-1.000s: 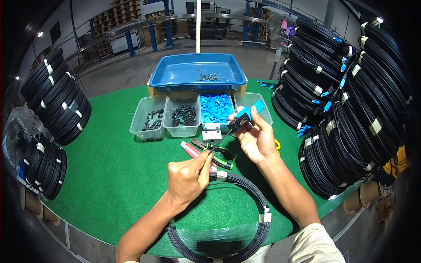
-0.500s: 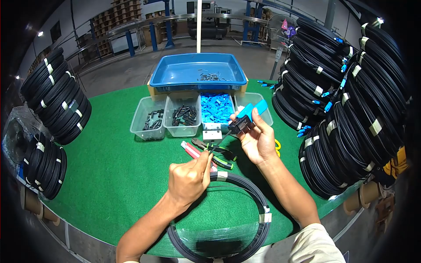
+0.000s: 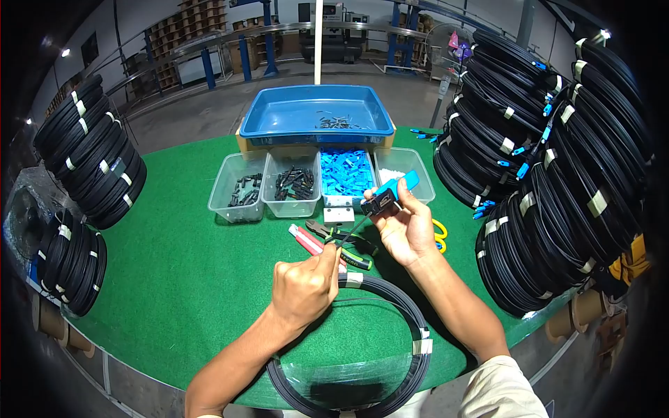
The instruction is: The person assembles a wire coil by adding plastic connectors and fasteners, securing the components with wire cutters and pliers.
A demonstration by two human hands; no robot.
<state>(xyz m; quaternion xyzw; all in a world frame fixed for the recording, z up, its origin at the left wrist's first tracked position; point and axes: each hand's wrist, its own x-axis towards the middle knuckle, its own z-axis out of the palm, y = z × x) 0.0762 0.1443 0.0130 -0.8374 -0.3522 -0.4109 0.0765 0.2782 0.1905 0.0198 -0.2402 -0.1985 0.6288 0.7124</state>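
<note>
My right hand (image 3: 408, 226) holds a small black and blue tool (image 3: 387, 193) up above the green table. My left hand (image 3: 305, 287) pinches the thin black cable end (image 3: 350, 228), which runs up into that tool. Below my hands lies a black cable coil (image 3: 390, 299) bound with white tape, partly at the table's near edge. Just behind my left hand lie pliers with green-black handles (image 3: 348, 245) and a red-handled tool (image 3: 304, 239).
Three clear bins (image 3: 234, 189) hold black parts, blue connectors (image 3: 345, 172) and white bits. A blue tray (image 3: 317, 115) sits behind them. Stacks of black cable coils stand at right (image 3: 550, 160) and left (image 3: 90, 153). Yellow-handled scissors (image 3: 440, 232) lie by my right hand.
My right hand has tilted the tool slightly and lowered it a little. My left hand has kept its pinch on the cable and shifted slightly down and right.
</note>
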